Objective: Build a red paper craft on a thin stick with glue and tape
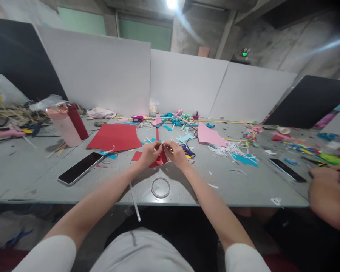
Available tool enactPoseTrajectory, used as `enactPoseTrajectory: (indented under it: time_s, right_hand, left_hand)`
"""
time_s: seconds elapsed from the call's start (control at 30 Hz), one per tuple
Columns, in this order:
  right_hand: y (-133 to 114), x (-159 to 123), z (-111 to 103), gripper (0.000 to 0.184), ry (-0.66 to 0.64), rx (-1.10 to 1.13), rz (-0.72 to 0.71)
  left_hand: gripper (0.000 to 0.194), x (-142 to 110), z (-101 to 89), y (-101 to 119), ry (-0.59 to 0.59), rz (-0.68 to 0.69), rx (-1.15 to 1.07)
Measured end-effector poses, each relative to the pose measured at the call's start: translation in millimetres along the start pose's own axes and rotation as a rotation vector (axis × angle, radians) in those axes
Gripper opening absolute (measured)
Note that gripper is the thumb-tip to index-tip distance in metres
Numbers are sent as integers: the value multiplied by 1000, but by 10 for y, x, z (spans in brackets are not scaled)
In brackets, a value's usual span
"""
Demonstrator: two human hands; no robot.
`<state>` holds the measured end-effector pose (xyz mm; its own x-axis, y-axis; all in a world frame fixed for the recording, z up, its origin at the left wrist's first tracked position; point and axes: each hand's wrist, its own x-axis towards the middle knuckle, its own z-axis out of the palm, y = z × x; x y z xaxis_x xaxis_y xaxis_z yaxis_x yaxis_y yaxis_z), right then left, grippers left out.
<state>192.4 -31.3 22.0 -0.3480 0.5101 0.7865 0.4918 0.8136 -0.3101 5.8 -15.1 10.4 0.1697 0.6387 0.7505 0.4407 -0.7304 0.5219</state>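
My left hand [151, 154] and my right hand [176, 154] meet over the middle of the table. Both are closed, fingertips pinched on a red paper strip [164, 155] that hangs down between them. Another narrow red strip [157, 133] stretches away behind my fingers. Under and beside my left hand lie red paper scraps [137, 156]. A tool with blue handles [189, 150] lies just right of my right hand, partly hidden by it. Nearer to me is a coiled ring of thin strip [160, 187]. A thin white stick [135, 204] juts past the table edge under my left forearm.
Red sheets [115, 136], a phone [81, 168], a pink bottle [64, 126] and a red bottle [78, 122] are on the left. Pink paper [211, 134], white shreds [229, 148] and a second phone [287, 170] are on the right, by another person's arm [328, 190].
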Motion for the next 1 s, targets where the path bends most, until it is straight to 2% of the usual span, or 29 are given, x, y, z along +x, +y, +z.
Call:
enactPoseTrajectory:
  time_s: [1.0]
  right_hand:
    - [34, -14, 12, 17, -11, 5, 33]
  left_hand:
    - [20, 3, -3, 46, -29, -40, -24]
